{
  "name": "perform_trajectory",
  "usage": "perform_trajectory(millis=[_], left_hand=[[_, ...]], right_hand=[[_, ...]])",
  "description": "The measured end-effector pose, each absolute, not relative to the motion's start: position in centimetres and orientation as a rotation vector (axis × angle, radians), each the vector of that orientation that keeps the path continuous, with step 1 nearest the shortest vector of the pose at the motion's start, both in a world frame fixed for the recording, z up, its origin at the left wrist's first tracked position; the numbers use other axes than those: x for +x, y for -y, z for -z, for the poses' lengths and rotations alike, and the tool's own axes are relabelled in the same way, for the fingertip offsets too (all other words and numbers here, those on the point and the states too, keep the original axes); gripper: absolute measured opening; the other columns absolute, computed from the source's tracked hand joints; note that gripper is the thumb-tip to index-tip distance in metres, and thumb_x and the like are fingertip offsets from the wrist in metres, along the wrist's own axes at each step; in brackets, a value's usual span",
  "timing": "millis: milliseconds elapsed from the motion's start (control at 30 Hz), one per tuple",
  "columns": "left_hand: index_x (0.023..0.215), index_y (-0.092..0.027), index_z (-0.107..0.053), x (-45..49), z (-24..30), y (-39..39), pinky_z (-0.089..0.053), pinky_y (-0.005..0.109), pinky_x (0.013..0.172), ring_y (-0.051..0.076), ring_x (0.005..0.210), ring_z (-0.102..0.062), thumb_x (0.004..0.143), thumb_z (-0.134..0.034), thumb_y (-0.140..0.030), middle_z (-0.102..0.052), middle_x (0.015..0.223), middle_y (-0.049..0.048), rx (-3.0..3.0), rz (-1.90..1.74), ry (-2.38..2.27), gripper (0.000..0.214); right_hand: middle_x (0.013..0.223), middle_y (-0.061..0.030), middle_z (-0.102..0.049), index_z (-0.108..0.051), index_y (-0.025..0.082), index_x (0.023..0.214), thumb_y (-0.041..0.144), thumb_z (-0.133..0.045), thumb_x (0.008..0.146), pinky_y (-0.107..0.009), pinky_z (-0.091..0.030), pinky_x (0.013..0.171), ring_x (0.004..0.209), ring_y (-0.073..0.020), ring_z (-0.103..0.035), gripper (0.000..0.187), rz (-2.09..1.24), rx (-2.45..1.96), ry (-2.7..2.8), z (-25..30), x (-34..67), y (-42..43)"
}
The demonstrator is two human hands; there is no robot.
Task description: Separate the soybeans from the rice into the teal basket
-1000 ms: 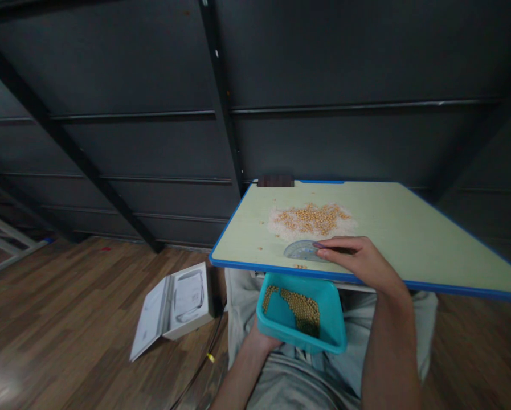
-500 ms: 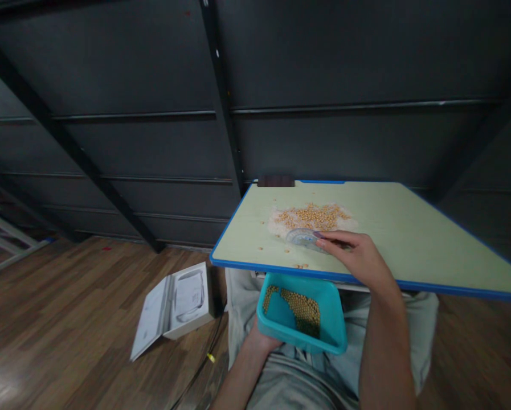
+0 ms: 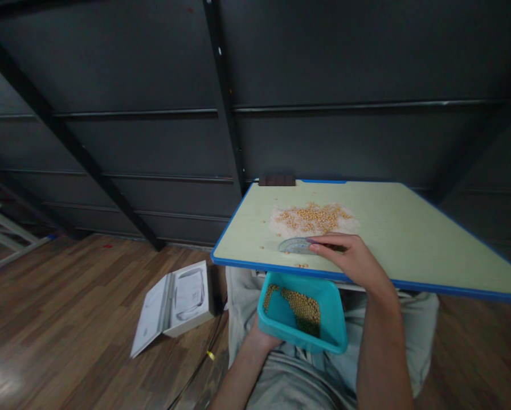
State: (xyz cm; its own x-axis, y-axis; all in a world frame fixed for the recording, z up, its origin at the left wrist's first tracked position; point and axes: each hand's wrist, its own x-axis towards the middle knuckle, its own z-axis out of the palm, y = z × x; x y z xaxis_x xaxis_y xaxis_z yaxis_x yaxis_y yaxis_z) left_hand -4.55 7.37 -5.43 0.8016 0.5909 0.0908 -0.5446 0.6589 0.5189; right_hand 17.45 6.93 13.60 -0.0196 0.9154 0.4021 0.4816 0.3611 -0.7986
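Between the thumb and fingers of my right hand (image 3: 344,253) is a clear plastic protractor (image 3: 293,245), held low over the near part of a pale green tabletop (image 3: 409,239). Just beyond it lies a heap of yellow soybeans (image 3: 313,216) mixed with white grains (image 3: 283,225) that look like rice. A few loose beans (image 3: 301,266) lie by the table's near edge. My left hand (image 3: 264,337) grips a turquoise plastic tub (image 3: 334,319) from below at its left corner; most of its fingers are hidden under the tub. Soybeans (image 3: 304,307) cover part of the tub's bottom.
The tub sits below the table's blue front edge (image 3: 366,280), over my lap. On the wooden floor (image 3: 88,307) at left stands an open white box (image 3: 191,296), with a black cable (image 3: 199,367) beside it. A dark panelled wall (image 3: 161,142) rises behind the table.
My right hand has drawn the protractor slightly left and toward me, away from the heap. The protractor lies flatter across the near table. My left hand and the tub have stayed put.
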Motion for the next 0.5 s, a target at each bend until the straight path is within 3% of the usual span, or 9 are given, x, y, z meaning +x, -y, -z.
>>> perform_trajectory(millis=[300, 500], left_hand=[[0.099, -0.028, -0.086, -4.6, 6.0, -7.5, -0.031, 0.050, 0.132, 0.022, 0.151, -0.054, 0.096, -0.045, -0.035, -0.082, 0.131, 0.0037, 0.532, -0.629, -0.100, 0.042], [0.099, -0.027, -0.086, -4.0, 7.3, -7.8, -0.031, 0.050, 0.131, 0.024, 0.151, -0.054, 0.098, -0.042, -0.045, -0.081, 0.132, 0.0053, 0.470, -0.643, -0.134, 0.047]], right_hand=[[0.105, -0.0049, -0.086, -0.089, 0.031, 0.101, 0.034, -0.081, 0.089, -0.040, -0.063, 0.087, 0.095, -0.0259, -0.080, 0.015, -0.630, -1.229, 1.677, -13.9, 17.5, -6.6], [0.098, -0.0042, -0.087, -0.089, 0.030, 0.098, 0.032, -0.083, 0.087, -0.039, -0.064, 0.086, 0.090, -0.0245, -0.081, 0.013, -0.663, -1.203, 1.681, -14.0, 17.6, -6.4]])
